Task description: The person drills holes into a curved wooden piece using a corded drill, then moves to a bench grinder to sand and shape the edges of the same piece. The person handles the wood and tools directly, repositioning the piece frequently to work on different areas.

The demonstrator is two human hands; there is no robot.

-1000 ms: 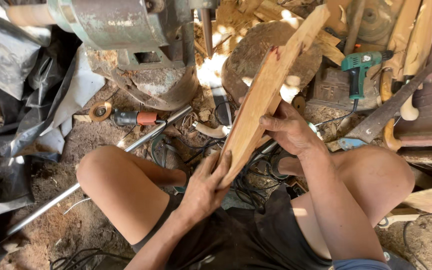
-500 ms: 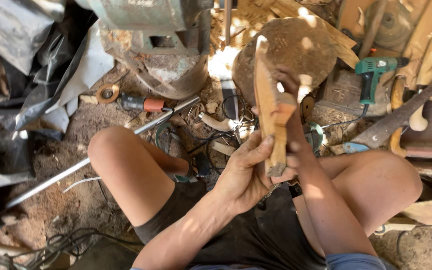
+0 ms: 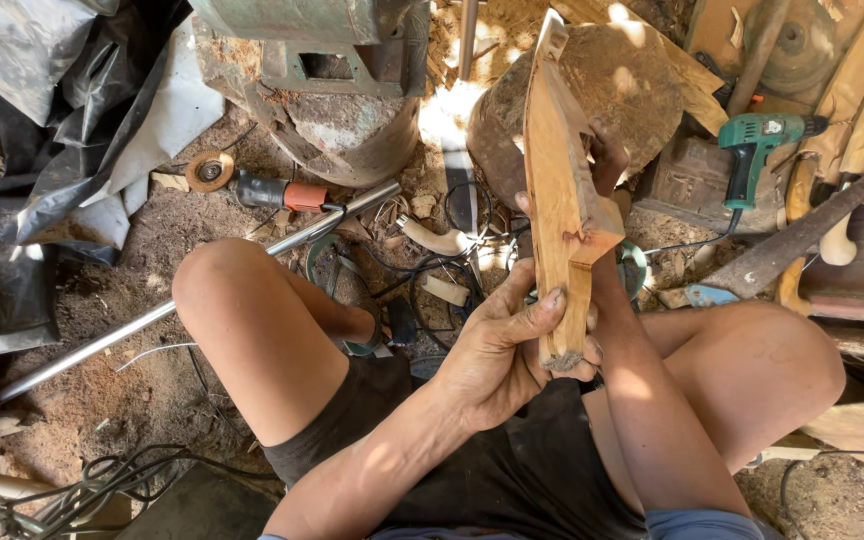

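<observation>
Holding carved wooden blank (image 3: 559, 190) edge-on, long axis running straight away from body. Left hand (image 3: 507, 350) wrapped around near end; right hand (image 3: 607, 160) farther up, mostly hidden, grip unclear.

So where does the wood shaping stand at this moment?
Done: the wooden piece is already rough-cut, with a tapered upper end and a notch stepping down to a narrow handle-like end. In hand: the left hand grips that narrow end and the right hand steadies it behind, held upright on edge. Left: its faces look coarse and unsanded; the green drill and the angle grinder lie untouched.
</observation>
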